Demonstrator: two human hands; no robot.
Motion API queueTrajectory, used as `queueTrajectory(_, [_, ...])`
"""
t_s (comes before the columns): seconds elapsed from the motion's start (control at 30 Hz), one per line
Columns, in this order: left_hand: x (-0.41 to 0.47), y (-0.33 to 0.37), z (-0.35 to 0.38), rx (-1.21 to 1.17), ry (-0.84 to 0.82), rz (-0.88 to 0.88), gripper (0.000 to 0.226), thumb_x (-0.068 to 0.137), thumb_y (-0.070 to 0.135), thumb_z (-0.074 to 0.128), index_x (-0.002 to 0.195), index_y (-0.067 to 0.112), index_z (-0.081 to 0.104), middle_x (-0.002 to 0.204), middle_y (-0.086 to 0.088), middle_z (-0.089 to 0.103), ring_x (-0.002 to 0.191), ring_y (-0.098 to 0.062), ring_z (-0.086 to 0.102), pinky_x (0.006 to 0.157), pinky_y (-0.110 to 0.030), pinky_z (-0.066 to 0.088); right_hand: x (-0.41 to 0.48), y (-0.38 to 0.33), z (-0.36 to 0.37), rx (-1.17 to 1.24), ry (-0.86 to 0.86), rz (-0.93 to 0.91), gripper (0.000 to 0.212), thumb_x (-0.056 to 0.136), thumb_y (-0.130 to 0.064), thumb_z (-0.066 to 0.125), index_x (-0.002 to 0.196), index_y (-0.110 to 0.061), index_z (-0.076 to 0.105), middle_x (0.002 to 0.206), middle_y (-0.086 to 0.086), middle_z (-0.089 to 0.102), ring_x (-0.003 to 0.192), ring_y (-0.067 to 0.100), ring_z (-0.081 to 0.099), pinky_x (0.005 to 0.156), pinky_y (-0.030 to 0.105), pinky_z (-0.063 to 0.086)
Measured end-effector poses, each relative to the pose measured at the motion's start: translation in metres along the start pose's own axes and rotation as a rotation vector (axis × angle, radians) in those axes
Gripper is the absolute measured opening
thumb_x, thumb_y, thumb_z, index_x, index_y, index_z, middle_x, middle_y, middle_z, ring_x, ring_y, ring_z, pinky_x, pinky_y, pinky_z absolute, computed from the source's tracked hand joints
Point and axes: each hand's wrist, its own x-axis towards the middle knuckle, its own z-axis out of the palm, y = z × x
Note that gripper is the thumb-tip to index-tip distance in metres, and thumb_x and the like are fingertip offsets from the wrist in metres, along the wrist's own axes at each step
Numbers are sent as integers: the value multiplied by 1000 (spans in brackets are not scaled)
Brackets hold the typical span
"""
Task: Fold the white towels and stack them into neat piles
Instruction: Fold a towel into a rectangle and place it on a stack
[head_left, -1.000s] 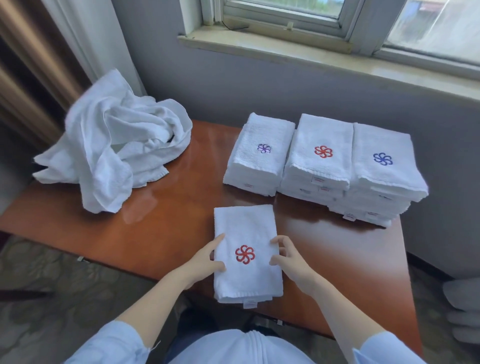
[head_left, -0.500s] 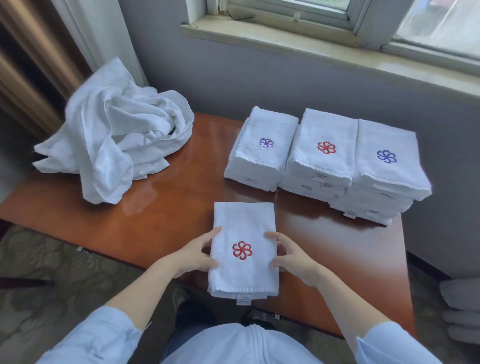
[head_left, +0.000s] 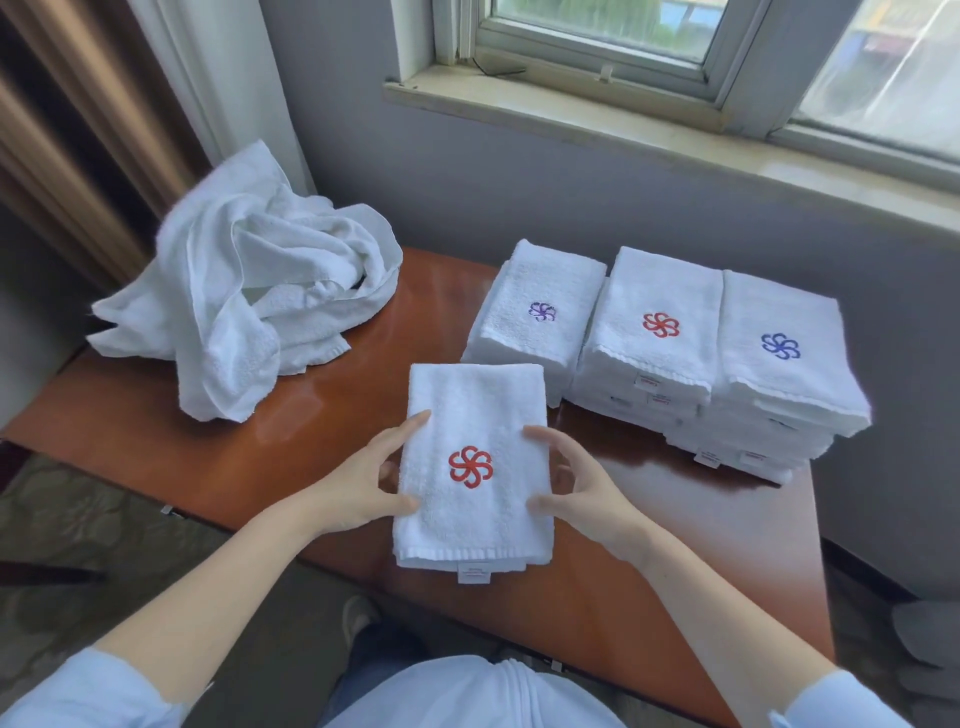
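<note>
A folded white towel with a red flower emblem is held over the near part of the wooden table. My left hand grips its left edge and my right hand grips its right edge, thumbs on top. Behind it stand three piles of folded towels: a purple-emblem pile, a red-emblem pile and a blue-emblem pile. A heap of unfolded white towels lies at the table's far left.
A grey wall and a window sill run behind the table. Curtains hang at the left. Patterned carpet lies below the table's near edge. My light blue sleeves show at the bottom.
Both hands have closed on the sides of the red-emblem towel and lifted it slightly off the table. The camera view has shifted up a little.
</note>
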Motion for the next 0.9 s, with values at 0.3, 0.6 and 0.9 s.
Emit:
queueTrajectory(0.3, [39,80,-51,63,68,158,99,81,1,64,143,64,20,151,25,26,134,-1,43,105,-29,47,34,-80,-28,37,90,-159,73,77,8,63,128,-44,54,127,-2,53,105,21,63,85,36,59])
queueTrajectory(0.6, [145,153,-95,126,-56,213,99,76,-1,57,152,49,18,153,14,31,134,-10,43,105,-36,48,91,-128,-78,-32,322,-128,78,78,14,51,136,-38,50,130,-9,53,82,9,63,72,30,55])
queueTrajectory(0.9, [243,153,-105,149,-183,135,100,80,-5,56,152,49,14,153,13,30,115,0,52,78,-14,54,153,-115,-107,-71,466,44,78,79,10,54,140,-38,46,139,-5,47,92,19,65,70,27,57])
